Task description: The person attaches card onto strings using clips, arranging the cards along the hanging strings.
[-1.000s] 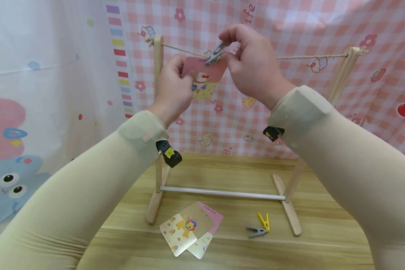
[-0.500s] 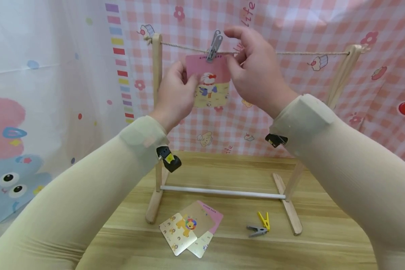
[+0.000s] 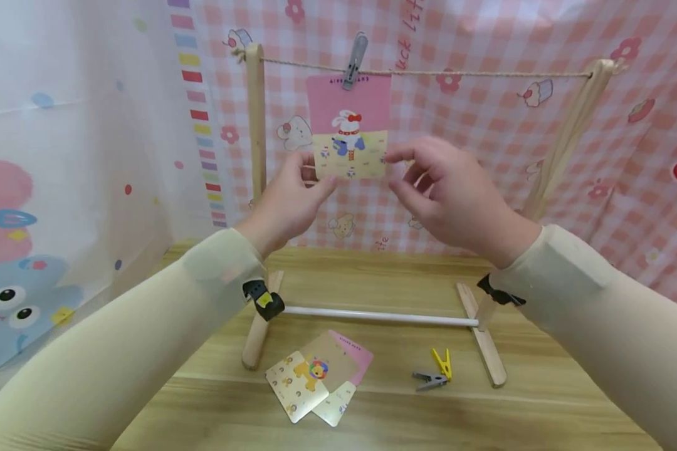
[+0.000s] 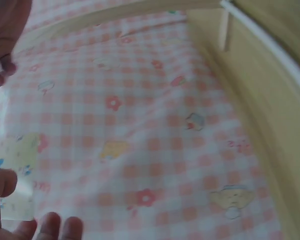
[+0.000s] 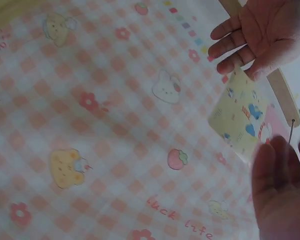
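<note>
Head view: pink-and-yellow card [image 3: 350, 122] hanging between raised left hand [image 3: 289, 203] and right hand [image 3: 459, 197].
Left thumb and fingers part around its lower corner, contact unclear; right fingers bend loosely beside it, empty.

“luck life” [image 5: 180, 217] on cloth [image 5: 130, 120], hanging card [image 3: 350, 119] lettering [image 3: 362, 79] unclear

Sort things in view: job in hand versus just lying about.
Job in hand: hanging card, grey clip holding it, rope, wooden frame.

Lying about: loose cards, yellow clip and second grey clip on the table, likely spares; checked cloth, just backdrop.
</note>
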### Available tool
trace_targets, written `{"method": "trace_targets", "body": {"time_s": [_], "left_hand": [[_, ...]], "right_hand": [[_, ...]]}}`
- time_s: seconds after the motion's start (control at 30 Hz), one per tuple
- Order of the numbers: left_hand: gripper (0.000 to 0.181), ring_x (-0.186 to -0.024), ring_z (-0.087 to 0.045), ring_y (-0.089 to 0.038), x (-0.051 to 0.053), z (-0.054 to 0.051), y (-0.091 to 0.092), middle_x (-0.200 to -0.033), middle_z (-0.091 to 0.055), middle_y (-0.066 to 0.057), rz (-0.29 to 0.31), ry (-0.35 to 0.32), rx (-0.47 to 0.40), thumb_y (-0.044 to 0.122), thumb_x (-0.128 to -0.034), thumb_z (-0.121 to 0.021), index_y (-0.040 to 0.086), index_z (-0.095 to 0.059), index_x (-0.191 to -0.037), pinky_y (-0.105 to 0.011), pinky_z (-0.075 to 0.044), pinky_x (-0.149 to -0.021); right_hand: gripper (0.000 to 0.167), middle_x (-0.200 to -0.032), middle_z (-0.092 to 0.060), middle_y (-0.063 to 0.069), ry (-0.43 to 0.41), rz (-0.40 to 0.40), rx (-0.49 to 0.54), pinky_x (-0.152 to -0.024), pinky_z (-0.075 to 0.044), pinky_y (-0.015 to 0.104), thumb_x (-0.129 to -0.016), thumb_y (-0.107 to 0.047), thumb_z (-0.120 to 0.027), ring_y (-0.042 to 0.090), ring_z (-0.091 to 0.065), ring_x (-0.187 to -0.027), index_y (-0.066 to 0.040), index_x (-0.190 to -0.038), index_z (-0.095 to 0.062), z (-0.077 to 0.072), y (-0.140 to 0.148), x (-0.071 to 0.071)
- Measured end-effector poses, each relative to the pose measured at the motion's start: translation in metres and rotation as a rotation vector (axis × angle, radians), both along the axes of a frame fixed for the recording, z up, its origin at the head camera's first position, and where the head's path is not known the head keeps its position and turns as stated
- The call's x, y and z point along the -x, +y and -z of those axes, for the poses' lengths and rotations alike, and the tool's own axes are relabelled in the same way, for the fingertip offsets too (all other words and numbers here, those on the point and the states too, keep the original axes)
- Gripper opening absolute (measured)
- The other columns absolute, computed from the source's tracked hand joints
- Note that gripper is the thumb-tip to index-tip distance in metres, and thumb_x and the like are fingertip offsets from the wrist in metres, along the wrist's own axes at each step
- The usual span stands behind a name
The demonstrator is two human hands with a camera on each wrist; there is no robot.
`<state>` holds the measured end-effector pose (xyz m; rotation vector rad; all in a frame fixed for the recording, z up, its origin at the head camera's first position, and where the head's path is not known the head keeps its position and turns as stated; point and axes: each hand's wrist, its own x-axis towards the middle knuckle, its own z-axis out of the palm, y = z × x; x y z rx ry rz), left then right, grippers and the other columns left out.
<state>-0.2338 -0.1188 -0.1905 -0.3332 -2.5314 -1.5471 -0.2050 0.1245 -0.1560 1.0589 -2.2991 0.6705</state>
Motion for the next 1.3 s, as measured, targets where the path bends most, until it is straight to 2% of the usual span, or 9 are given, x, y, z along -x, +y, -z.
{"method": "trace_targets", "body": {"time_s": [0.13,0.23,0.33,0.53,0.7,0.8,0.97,1.13,1.3], "left_hand": [[0.057,-0.139,-0.053,-0.029,-0.016,0.022,-0.006,-0.150,-0.053,-0.009,0.049,-0.080,0.139,0.037,-0.1066,-0.062,0.013,-0.039,-0.153,-0.049,-0.049,-0.114],[0.061,-0.139,-0.053,-0.031,-0.029,0.043,-0.009,-0.152,-0.052,-0.010,0.104,-0.092,0.264,0.037,-0.1048,-0.065,0.012,-0.040,-0.155,-0.052,-0.048,-0.115],[0.060,-0.136,-0.057,-0.032,-0.041,0.065,-0.010,-0.149,-0.055,-0.012,0.153,-0.072,0.360,0.035,-0.1036,-0.067,0.010,-0.044,-0.154,-0.052,-0.050,-0.113],[0.051,-0.131,-0.063,-0.031,-0.060,0.106,-0.007,-0.146,-0.062,-0.012,0.201,-0.082,0.525,0.034,-0.1009,-0.072,0.010,-0.057,-0.144,-0.050,-0.053,-0.110],[0.067,-0.136,-0.059,-0.032,-0.072,0.128,-0.002,-0.153,-0.056,-0.014,0.236,-0.197,0.720,0.048,-0.0992,-0.071,0.011,-0.050,-0.152,-0.051,-0.052,-0.111],[0.075,-0.134,-0.061,-0.034,-0.077,0.137,0.000,-0.155,-0.054,-0.015,0.246,-0.251,0.787,0.053,-0.0963,-0.073,0.012,-0.048,-0.155,-0.053,-0.054,-0.107],[0.082,-0.136,-0.059,-0.038,-0.081,0.151,0.003,-0.153,-0.056,-0.016,0.250,-0.261,0.833,0.055,-0.0916,-0.077,0.008,-0.049,-0.153,-0.056,-0.049,-0.112],[0.086,-0.131,-0.062,-0.034,-0.082,0.162,0.005,-0.147,-0.062,-0.014,0.248,-0.285,0.832,0.058,-0.0877,-0.080,0.009,-0.051,-0.152,-0.055,-0.050,-0.110],[0.074,-0.095,-0.066,-0.020,-0.084,0.174,0.006,-0.111,-0.068,-0.004,0.266,-0.285,0.872,0.059,-0.0861,-0.081,0.010,-0.059,-0.137,-0.044,-0.058,-0.086]], "right_hand": [[0.025,-0.116,-0.075,0.009,-0.150,-0.012,-0.238,-0.084,-0.062,0.040,-0.100,-0.014,-0.072,0.021,-0.071,-0.097,-0.005,-0.123,-0.070,0.033,0.016,-0.010],[0.030,-0.121,-0.075,0.007,-0.236,-0.011,-0.410,-0.091,-0.061,0.045,-0.099,-0.022,-0.075,0.023,-0.072,-0.108,-0.008,-0.125,-0.071,0.059,0.031,-0.016],[0.034,-0.123,-0.073,0.004,-0.311,-0.007,-0.494,-0.094,-0.059,0.047,-0.100,-0.027,-0.075,0.024,-0.071,-0.113,-0.010,-0.128,-0.070,0.080,0.045,-0.020],[0.034,-0.123,-0.073,0.002,-0.403,-0.013,-0.502,-0.092,-0.059,0.047,-0.100,-0.033,-0.074,0.022,-0.071,-0.110,-0.012,-0.127,-0.070,0.113,0.056,-0.020],[0.033,-0.120,-0.073,0.002,-0.437,-0.034,-0.489,-0.093,-0.058,0.047,-0.100,-0.032,-0.074,0.023,-0.071,-0.110,-0.011,-0.124,-0.071,0.135,0.054,-0.020],[0.034,-0.121,-0.072,0.003,-0.458,-0.039,-0.494,-0.096,-0.058,0.048,-0.100,-0.032,-0.074,0.025,-0.070,-0.114,-0.010,-0.125,-0.071,0.144,0.052,-0.021],[0.035,-0.125,-0.072,0.004,-0.498,-0.039,-0.505,-0.099,-0.058,0.048,-0.101,-0.032,-0.073,0.026,-0.070,-0.119,-0.008,-0.127,-0.071,0.156,0.051,-0.022],[0.035,-0.127,-0.072,0.004,-0.526,-0.057,-0.496,-0.101,-0.057,0.048,-0.100,-0.029,-0.074,0.026,-0.069,-0.121,-0.007,-0.127,-0.070,0.167,0.051,-0.023],[0.034,-0.125,-0.072,0.004,-0.540,-0.078,-0.481,-0.099,-0.057,0.046,-0.100,-0.027,-0.074,0.024,-0.069,-0.119,-0.006,-0.127,-0.070,0.175,0.051,-0.023]]}}
